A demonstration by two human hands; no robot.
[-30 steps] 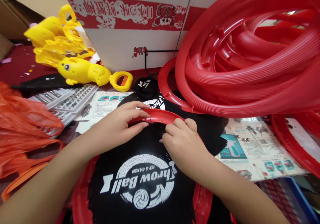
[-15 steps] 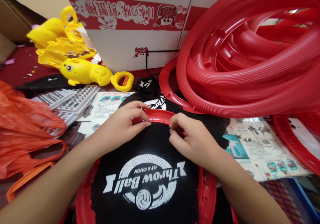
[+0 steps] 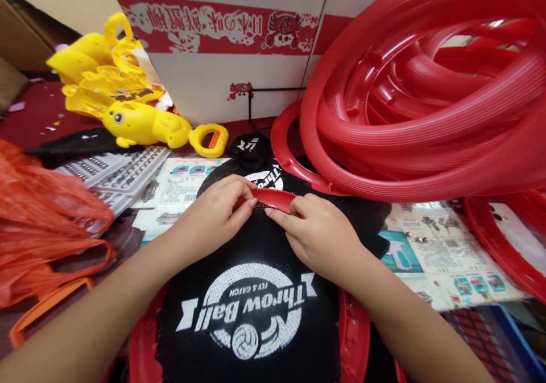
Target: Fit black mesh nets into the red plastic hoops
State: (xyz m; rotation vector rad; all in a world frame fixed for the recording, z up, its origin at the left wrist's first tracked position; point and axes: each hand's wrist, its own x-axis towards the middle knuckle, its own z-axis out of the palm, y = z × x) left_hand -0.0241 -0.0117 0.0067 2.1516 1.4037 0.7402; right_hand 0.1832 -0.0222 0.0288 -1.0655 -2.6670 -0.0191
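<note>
A black mesh fabric piece (image 3: 251, 241) printed "Throw Ball" in white lies over a red plastic ring (image 3: 356, 337) in front of me. My left hand (image 3: 222, 204) pinches the far rim of this ring together with the fabric edge, left of centre. Just to its right, my right hand (image 3: 315, 226) has thumb and fingers closed on the same rim and fabric. Between the hands a short stretch of red rim shows. Another black printed fabric piece (image 3: 362, 215) is spread beneath, beyond the ring.
Stacked red rings (image 3: 384, 186) lean at the right. Yellow toy parts (image 3: 145, 122) lie at the back left, near trays of small round metal pieces (image 3: 132, 169). An orange plastic bag (image 3: 42, 223) is at the left. A white and red carton (image 3: 205, 81) stands behind.
My right hand has shifted left along the rim, its thumb now nearer my left hand. My left fingers have curled tighter on the edge. The fabric now reaches up to the rim.
</note>
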